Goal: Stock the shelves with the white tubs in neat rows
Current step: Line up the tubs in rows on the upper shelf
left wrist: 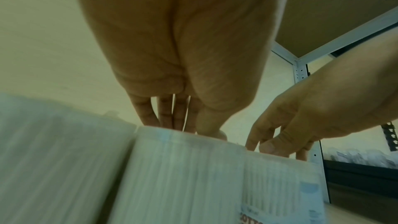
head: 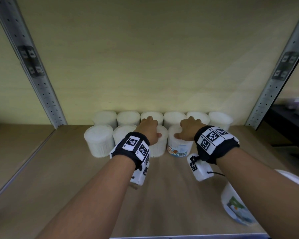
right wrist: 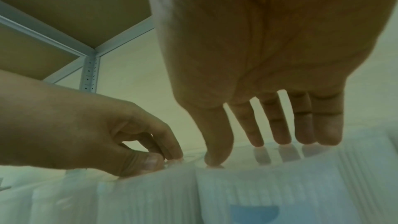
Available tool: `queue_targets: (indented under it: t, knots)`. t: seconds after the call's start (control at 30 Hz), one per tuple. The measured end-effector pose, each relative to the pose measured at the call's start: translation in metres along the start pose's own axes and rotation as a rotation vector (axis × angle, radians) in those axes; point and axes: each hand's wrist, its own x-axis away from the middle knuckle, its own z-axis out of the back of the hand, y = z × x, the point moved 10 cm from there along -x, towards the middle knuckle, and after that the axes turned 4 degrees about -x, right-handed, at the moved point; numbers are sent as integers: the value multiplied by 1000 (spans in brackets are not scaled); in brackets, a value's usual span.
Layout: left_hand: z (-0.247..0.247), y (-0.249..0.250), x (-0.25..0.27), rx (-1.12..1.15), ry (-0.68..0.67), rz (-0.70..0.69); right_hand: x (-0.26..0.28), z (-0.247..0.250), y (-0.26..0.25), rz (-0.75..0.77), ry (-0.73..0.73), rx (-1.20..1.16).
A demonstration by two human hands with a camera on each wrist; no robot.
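Gently: left hand [head: 149,129] grips the plain tub [head: 160,147], right hand [head: 188,130] presses straight fingers [right wrist: 282,134] on the labelled tub [head: 179,145]; slide both toward the shelf's [head: 162,195] back edge

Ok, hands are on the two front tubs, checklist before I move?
1. Left hand on plain tub: ok.
2. Right hand fingertips on labelled tub: ok.
3. Back row, six tubs in line: ok.
4. Front row filled: not ok, four tubs, gap at right.
5. Spare tub stocked: not ok, loose by right arm.
6. Left hand's grip: cannot tell.
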Motion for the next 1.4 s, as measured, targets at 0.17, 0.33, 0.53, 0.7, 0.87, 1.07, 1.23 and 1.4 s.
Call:
queue_targets:
  t: [0.17, 0.33, 0.53, 0.7, 0.87, 1.07, 1.23, 1.4]
  knots:
    - [0, 0, 0, 6, 3, -4, 2, 1, -1, 27, 10, -6]
    - [0, 0, 0, 10, 9, -4, -2, -3, -1, 78, -47, -61]
    - [0, 1, 0, 1, 12, -11, -1, 1, -5, 125, -60, -172]
    - [0, 1, 1, 0, 9, -12, -2, 10, 0, 33, 52, -97]
    - [-1, 1, 1, -1, 6, -10, -3, -1, -1, 30, 29, -43]
    - [0, 2, 1, -2, 7, -9, -1, 3, -2, 83, 34, -50]
    - [0, 2, 2, -4, 1, -8, 2, 3, -6, 133, 13, -79]
    - [0, 2, 3, -3, -1, -7, 1, 3, -7, 154, 16, -70]
